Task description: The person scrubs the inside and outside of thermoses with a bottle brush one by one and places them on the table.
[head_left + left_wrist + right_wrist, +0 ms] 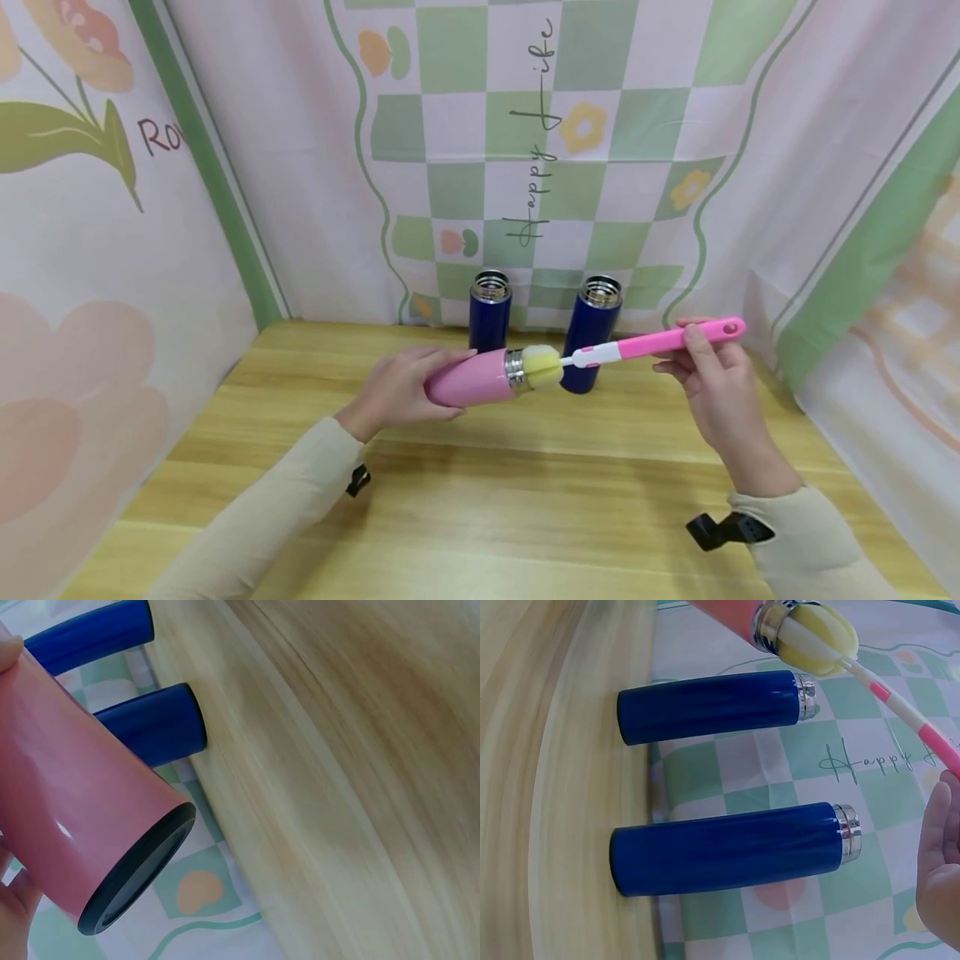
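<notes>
My left hand (408, 385) grips a pink thermos bottle (472, 379) round its base end, tilted on its side above the table with the steel mouth facing right. My right hand (716, 379) pinches the pink handle of a bottle brush (652, 342). Its yellow sponge head (821, 641) sits at the bottle's mouth, with much of the sponge showing outside; how far the tip reaches in is hidden. In the left wrist view the pink bottle's dark base faces the camera, and only part of the hand shows.
Two lidless dark blue bottles, one on the left (489, 321) and one on the right (581, 350), stand upright at the back of the wooden table (465, 517). Behind them hangs a checked curtain (517, 150); more patterned cloth hangs at both sides.
</notes>
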A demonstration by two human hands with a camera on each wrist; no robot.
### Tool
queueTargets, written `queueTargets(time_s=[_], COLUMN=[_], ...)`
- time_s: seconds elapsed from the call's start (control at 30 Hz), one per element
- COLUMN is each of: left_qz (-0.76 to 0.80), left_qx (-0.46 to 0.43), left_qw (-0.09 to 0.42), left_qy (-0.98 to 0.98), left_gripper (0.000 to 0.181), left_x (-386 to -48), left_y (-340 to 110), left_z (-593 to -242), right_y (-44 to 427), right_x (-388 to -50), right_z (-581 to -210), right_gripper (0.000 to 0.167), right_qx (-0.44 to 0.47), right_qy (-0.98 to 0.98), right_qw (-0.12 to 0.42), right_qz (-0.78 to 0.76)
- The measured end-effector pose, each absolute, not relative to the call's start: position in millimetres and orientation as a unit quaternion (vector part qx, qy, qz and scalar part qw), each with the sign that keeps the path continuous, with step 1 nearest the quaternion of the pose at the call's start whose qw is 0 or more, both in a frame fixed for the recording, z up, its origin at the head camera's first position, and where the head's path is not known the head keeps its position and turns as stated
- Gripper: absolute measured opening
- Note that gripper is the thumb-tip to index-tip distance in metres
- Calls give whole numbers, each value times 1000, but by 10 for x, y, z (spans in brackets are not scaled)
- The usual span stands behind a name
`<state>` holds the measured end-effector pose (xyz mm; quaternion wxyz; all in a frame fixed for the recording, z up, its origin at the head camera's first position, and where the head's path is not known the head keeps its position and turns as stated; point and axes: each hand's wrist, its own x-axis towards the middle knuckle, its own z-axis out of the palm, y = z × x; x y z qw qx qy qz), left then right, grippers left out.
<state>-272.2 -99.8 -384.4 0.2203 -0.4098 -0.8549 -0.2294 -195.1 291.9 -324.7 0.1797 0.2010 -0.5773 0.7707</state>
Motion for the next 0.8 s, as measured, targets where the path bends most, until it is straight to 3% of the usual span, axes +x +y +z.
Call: queueTargets(time_s=[0.3,0.8], left_qz=[-240,-231], left_qx=[-412,-446], left_qw=[213,214], left_qy=[-853,-838], left_gripper=[75,77], left_x=[-2719,-2664], left_y=[-985,-737], left_z=[-3826,-3722], right_y=[2846,2544], right_x=[-1984,-1994], right_z=[-3283,-3463], right_gripper=[17,22], right_qx=[227,257], right_qy=[-549,-613], right_qw=[174,99], right_qz=[785,740])
